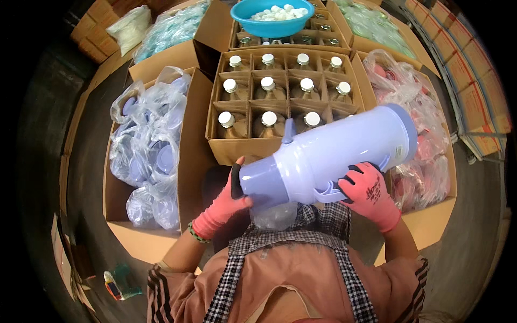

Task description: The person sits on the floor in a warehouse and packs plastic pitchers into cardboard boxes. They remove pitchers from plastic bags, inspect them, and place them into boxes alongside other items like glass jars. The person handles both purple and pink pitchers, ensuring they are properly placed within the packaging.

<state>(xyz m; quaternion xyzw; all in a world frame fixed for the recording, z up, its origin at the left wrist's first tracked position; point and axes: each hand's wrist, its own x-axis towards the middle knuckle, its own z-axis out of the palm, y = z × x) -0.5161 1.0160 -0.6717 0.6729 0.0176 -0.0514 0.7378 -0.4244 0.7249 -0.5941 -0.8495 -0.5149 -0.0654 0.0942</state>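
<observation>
A lavender vacuum flask [339,145] lies tilted across my front, its wide base up at the right and its darker cup-shaped lid [261,183] down at the left. My left hand [226,202], in a pink glove with dark fingertips, is closed on the lid end, with some of its fingers hidden beneath. The flask's side handle [326,192] is in the grip of my right hand [369,191], gloved the same way. Behind the flask stands a divided carton [237,145] of glass bottles with white caps [267,83], partly covered by the flask.
At left, an open carton [191,134] holds bagged lavender parts [153,145]. The right carton [431,226] holds bagged pink parts [425,145]. A blue basin [272,27] of white caps rests on another divided carton behind. A clear greenish container [126,281] is on the floor.
</observation>
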